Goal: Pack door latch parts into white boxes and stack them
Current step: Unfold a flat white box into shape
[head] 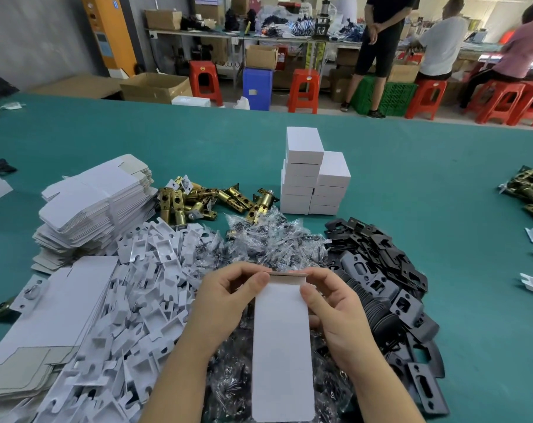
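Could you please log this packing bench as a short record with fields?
held item: white box, upright, far-end flap being closed
left hand: grips the box's top left edge
right hand: grips the box's top right edge
packed stack: closed white boxes in two columns on the green table
flat cartons: piled at left
brass latches: heap left of the stack
bagged screws: beyond the hands
black plates: heap at right
white inserts: heap left of the hands

White box [282,346], teal table [411,166], brass latches [198,199], black plates [381,270], white box stack [311,175], red stools [304,90]
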`<state>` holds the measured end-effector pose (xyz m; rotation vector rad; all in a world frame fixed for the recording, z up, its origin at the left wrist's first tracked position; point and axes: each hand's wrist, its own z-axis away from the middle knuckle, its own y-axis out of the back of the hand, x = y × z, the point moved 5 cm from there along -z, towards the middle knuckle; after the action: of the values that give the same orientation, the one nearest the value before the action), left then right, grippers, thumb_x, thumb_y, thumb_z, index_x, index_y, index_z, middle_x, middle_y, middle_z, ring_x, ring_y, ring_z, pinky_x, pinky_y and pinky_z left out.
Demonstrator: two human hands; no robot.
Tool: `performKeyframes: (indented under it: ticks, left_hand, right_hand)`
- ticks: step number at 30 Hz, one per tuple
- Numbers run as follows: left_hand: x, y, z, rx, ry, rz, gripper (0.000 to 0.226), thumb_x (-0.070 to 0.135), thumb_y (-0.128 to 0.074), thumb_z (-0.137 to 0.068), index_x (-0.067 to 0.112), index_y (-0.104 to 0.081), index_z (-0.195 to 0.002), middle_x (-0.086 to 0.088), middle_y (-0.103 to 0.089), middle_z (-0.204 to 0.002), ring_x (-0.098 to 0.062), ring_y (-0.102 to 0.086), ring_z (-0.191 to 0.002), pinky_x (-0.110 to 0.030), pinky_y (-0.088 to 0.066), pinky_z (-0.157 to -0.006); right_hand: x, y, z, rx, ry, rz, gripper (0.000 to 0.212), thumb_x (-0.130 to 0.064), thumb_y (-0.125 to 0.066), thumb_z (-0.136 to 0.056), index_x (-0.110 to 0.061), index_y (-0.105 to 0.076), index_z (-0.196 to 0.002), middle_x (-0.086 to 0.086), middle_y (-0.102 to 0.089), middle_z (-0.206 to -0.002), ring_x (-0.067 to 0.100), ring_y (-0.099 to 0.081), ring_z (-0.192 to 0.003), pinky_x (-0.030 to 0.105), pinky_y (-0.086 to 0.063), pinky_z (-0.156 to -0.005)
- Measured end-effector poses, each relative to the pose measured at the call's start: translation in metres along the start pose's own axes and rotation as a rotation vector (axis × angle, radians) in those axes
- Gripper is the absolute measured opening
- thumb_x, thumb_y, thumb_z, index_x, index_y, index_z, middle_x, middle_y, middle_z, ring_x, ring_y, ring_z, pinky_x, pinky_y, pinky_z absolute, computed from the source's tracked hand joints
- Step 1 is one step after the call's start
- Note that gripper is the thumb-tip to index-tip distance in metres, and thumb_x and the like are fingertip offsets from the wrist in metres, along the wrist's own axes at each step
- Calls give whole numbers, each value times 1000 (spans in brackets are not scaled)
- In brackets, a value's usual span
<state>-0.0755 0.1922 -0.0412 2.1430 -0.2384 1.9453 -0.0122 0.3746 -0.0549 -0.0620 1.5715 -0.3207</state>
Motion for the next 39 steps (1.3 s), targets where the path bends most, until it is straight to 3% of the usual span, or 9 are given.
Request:
performKeyframes:
  ticks: [2,4,7,13,18,23,28,32,39]
  left_hand:
    - [0,2,1,18,13,-3,63,81,-66,-73,21,-78,-86,-17,-72,-82,-13,-67,-65,-28,-58,-63]
    - [-2,3,1,34,49,-37,75,89,-59,-70,18,-78,-82,-27,-69,-84,-20,-70,-73,-34,-57,-76]
    - [-3,2,0,32,96,-10,66,82,-70,-67,17,-73,-77,-23,-67,-82,-33,-60,-69,-46,-49,-67]
    - [0,-4,3,-65,76,-100,9,40,-77,-85,36,-81,-93,6,-76,-89,-14,-69,-78,-20,-54,-63]
    - [8,-8,3,-23,-20,-144,22,22,-79,-87,43,-81,-90,17,-76,-99,-3,-69,-90,-15,-52,-73]
    - [7,-10,4,-58,-24,-169,18,22,-79,-88,40,-81,-91,16,-75,-96,-5,-68,-87,-14,-50,-71]
    - [1,-13,5,-171,87,-182,19,53,-71,-81,44,-81,-95,12,-66,-95,-4,-63,-85,-16,-46,-69]
    - [6,-8,4,-22,42,-106,19,49,-67,-83,41,-82,-91,13,-68,-94,-3,-66,-83,-15,-49,-67]
    - [1,4,3,-82,135,-5,20,47,-75,-86,30,-83,-93,3,-76,-98,-18,-71,-83,-34,-53,-71]
  right_hand:
    - [0,-1,0,-10,4,45,18,-29,-74,-88,-22,-75,-105,5,-74,-112,29,-74,-83,47,-64,-61]
    - [2,-3,1,-21,7,99,19,-30,-75,-88,-23,-75,-106,4,-74,-113,30,-71,-81,52,-61,-65]
    - [2,-8,2,-41,9,87,21,-25,-75,-88,-19,-75,-108,3,-75,-111,24,-70,-77,37,-62,-61]
    - [-3,-4,2,-1,24,143,13,-27,-73,-91,-26,-77,-104,2,-75,-110,24,-72,-79,33,-61,-63]
    - [0,-2,0,42,-70,66,11,-28,-79,-89,-30,-77,-100,7,-78,-101,19,-73,-85,30,-60,-68]
    - [2,-1,0,43,-95,38,18,-25,-75,-86,-31,-75,-102,10,-77,-82,19,-70,-74,28,-57,-61]
    - [6,-13,3,-86,-69,113,27,-26,-73,-90,-31,-69,-117,9,-79,-91,15,-73,-77,25,-56,-62]
    - [6,-15,4,-174,-113,134,54,-38,-73,-87,-26,-54,-137,3,-79,-88,15,-73,-74,24,-55,-60]
    - [5,-20,8,-280,-151,87,61,-14,-69,-93,-29,-46,-147,15,-78,-106,24,-76,-87,32,-60,-68]
